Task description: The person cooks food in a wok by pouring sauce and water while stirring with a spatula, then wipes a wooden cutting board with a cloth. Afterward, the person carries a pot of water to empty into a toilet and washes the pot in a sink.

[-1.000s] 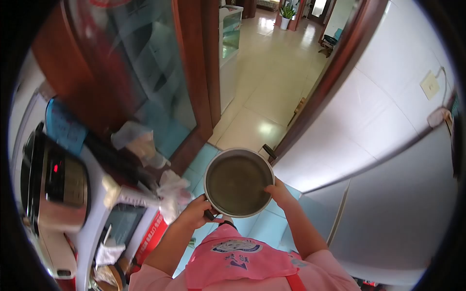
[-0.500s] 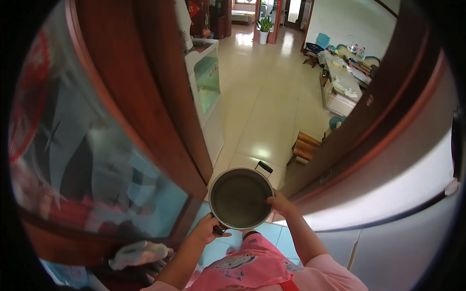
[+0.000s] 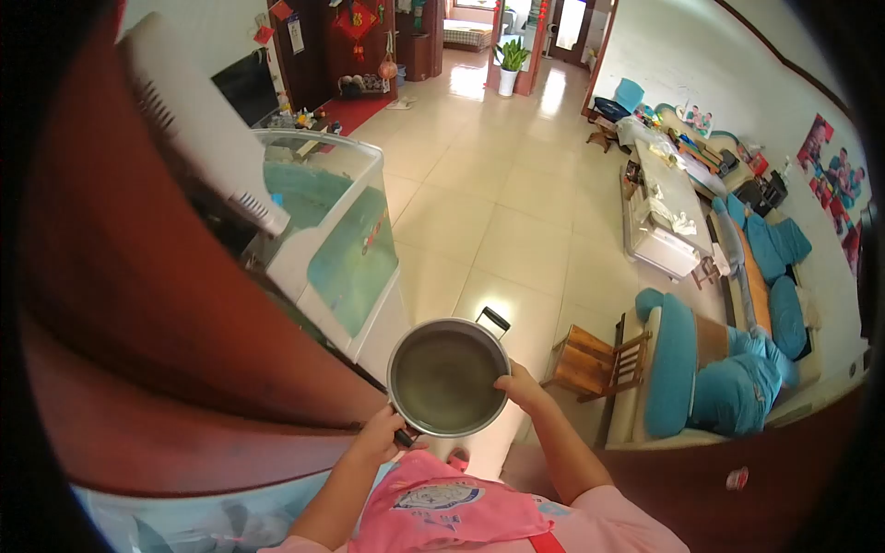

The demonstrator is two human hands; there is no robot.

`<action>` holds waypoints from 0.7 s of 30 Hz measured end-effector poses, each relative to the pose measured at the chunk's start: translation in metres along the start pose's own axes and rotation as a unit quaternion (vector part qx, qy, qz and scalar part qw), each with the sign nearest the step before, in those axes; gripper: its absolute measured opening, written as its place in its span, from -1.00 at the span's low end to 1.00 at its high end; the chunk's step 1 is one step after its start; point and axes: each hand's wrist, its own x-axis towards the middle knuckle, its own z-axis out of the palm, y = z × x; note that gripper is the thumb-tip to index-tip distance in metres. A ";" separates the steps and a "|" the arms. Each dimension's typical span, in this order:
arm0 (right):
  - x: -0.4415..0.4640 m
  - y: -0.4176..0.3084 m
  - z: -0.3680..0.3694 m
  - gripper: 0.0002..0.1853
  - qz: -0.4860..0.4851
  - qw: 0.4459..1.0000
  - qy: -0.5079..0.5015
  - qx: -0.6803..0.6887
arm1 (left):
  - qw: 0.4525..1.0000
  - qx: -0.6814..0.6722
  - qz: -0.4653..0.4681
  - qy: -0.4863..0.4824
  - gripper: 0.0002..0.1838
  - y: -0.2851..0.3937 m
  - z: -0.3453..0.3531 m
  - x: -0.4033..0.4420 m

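Note:
A round metal pot is held out in front of my body, its open top facing up. Inside it looks dark greyish; I cannot tell how much liquid is in it. My left hand is closed around the black handle at the near left. My right hand grips the right side of the rim, thumb over the edge. The second black handle, at the far side, is free. Below the pot is my pink apron.
A fish tank with greenish water stands close on the left, past the brown door frame. On the right are a wooden stool, a sofa with blue covers and a long cluttered table. Tiled floor stretches ahead.
I have moved forward through the doorway with the pot. The tank, stool and sofa now show more fully, and the glass door panel has slipped from the left side. Both hands keep their hold.

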 end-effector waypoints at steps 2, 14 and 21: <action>0.046 -0.024 -0.023 -0.38 -0.009 1.000 0.009 0.004 | 0.999 0.034 -0.010 0.006 -0.55 0.044 0.021 0.040; 0.310 -0.137 -0.161 -0.41 0.020 0.996 0.085 -0.015 | 0.994 0.040 -0.058 -0.078 -0.60 0.252 0.105 0.311; 0.475 -0.213 -0.255 -0.38 0.021 0.996 0.068 -0.053 | 0.998 0.016 -0.047 -0.045 -0.64 0.344 0.168 0.464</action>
